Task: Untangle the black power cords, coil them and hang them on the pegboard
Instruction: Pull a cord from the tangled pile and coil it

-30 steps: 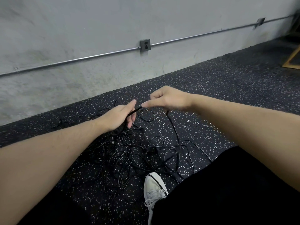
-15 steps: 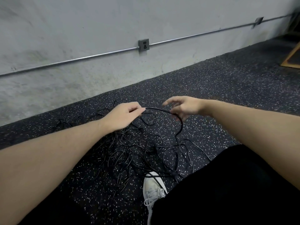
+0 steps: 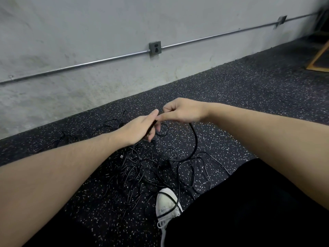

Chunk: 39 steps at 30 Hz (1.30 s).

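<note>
Both hands are held out over the floor, close together. The left hand (image 3: 138, 128) has fingers almost straight, pointing fwd and down, and a black strand passes under them; I think the fingers curl lightly on it, but the palm hides the contact, so I cannot tell if it is gripped. The right hand (image 3: 183, 111) has fingers curled, thumb and index tip pressed together, the index tip touching the left fingertips. A thicker cord (image 3: 195, 139) drops from below the right hand in a curve to the floor; the grip point itself is hidden.

The tangle of black power cords (image 3: 142, 168) lies on the speckled rubber floor (image 3: 249, 97), just below the hands, approx. between them and a white shoe (image 3: 166, 202). One strand crosses over the shoe. Behind, a grey wall with an outlet box (image 3: 155, 48) on a metal conduit (image 3: 71, 65).
</note>
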Each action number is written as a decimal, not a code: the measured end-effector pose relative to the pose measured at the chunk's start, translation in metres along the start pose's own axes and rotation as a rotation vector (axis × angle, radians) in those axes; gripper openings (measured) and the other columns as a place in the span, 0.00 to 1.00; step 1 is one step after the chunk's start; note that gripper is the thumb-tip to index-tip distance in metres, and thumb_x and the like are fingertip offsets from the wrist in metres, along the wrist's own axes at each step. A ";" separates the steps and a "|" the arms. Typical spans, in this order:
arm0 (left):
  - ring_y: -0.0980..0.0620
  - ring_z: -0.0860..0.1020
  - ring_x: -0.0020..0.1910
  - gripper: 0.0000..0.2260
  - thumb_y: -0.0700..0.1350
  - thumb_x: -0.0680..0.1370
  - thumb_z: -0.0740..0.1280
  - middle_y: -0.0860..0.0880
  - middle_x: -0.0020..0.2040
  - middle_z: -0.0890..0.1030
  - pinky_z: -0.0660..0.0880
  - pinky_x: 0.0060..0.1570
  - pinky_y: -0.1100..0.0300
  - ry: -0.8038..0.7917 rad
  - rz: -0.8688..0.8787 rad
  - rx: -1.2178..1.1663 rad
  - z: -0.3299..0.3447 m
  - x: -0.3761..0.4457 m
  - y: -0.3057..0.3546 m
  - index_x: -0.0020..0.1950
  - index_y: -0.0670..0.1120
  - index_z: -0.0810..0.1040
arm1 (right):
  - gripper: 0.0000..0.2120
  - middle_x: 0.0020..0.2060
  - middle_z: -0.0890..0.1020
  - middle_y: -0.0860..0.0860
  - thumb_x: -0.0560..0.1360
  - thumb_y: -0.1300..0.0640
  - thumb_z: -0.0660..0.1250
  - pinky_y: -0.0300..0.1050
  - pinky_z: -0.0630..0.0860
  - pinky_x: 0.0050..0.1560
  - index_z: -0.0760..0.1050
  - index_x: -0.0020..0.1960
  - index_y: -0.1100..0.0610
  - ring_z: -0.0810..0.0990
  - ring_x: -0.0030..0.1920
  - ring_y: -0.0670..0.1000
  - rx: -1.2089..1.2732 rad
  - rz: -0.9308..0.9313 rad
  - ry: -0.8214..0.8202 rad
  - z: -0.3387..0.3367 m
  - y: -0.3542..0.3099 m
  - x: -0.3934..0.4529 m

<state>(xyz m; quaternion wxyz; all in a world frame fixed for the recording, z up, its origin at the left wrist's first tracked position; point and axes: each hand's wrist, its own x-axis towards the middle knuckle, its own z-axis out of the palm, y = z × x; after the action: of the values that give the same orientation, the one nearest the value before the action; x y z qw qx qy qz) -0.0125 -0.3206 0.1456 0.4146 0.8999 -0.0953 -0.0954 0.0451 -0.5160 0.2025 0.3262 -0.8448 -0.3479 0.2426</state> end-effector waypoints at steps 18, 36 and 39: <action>0.56 0.64 0.23 0.07 0.56 0.85 0.61 0.55 0.25 0.70 0.63 0.27 0.59 0.074 -0.016 0.210 0.000 0.002 0.012 0.56 0.56 0.76 | 0.19 0.68 0.77 0.49 0.82 0.57 0.63 0.43 0.69 0.64 0.73 0.72 0.49 0.76 0.64 0.50 -0.208 0.158 0.003 -0.010 0.035 -0.010; 0.55 0.82 0.44 0.24 0.68 0.82 0.54 0.55 0.42 0.85 0.75 0.60 0.49 0.050 -0.106 0.074 -0.018 -0.004 -0.025 0.48 0.53 0.82 | 0.23 0.27 0.66 0.47 0.76 0.47 0.73 0.48 0.60 0.39 0.68 0.27 0.49 0.62 0.30 0.48 0.353 -0.032 0.174 -0.013 0.011 -0.011; 0.54 0.73 0.33 0.20 0.58 0.85 0.56 0.53 0.31 0.75 0.72 0.46 0.55 0.120 -0.096 0.068 -0.019 -0.002 -0.020 0.43 0.47 0.78 | 0.20 0.29 0.71 0.48 0.78 0.44 0.70 0.45 0.67 0.42 0.71 0.34 0.53 0.68 0.31 0.48 0.315 0.038 0.248 -0.017 0.022 -0.013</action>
<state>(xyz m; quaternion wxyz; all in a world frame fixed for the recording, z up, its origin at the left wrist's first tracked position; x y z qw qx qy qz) -0.0082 -0.2937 0.1427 0.3837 0.9212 -0.0301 -0.0577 0.0570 -0.5440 0.2008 0.4902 -0.8131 -0.2468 0.1941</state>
